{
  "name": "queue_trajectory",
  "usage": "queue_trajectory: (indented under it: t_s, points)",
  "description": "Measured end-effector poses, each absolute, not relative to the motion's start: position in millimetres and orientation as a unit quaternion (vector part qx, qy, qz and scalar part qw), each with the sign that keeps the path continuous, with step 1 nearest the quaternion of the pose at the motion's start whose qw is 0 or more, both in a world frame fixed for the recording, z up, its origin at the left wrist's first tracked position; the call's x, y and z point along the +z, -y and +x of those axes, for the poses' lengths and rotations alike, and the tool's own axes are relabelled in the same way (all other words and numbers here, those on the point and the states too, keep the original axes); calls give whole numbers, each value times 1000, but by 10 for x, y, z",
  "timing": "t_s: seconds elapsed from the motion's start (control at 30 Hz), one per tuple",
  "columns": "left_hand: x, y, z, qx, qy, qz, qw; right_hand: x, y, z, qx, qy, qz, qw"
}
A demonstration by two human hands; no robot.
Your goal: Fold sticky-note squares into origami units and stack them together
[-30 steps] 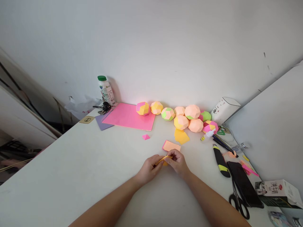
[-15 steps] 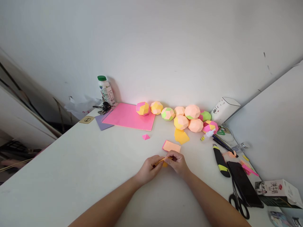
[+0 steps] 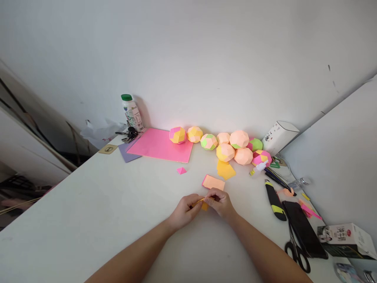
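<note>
Between my left hand (image 3: 186, 212) and my right hand (image 3: 219, 201) is a small folded piece of orange paper (image 3: 200, 201), pinched from both sides, its middle partly covered by my fingers. A bit of orange paper (image 3: 204, 206) shows just below the fingertips; whether it belongs to the same piece I cannot tell. Just beyond my right hand lies a stack of peach and pink paper slips (image 3: 214, 182). Several yellow-orange sheets (image 3: 226, 170) lie farther back, and a small folded pink paper piece (image 3: 182, 170) rests to the left.
Several faceted paper balls (image 3: 239, 139) line the wall, one on a pink sheet (image 3: 160, 145). A bottle (image 3: 132, 112) and keys (image 3: 131, 134) stand back left. On the right are a utility knife (image 3: 275, 200), scissors (image 3: 294, 245), a phone (image 3: 304, 230) and a carton (image 3: 344, 239).
Very little differs. The fingers of my right hand have shifted slightly on the orange paper; both arms and everything on the table stay in place.
</note>
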State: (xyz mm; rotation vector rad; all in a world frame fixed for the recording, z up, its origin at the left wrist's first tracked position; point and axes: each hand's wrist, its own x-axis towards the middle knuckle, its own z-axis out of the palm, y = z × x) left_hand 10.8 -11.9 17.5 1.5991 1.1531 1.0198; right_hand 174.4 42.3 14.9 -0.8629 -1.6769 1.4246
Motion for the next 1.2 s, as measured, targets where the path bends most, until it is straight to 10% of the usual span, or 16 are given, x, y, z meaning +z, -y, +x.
queue_trajectory:
  t_s: [1.2]
  points:
    - [156, 68, 122, 472, -507, 448, 565, 65, -394, 1742, 552, 653, -368, 366]
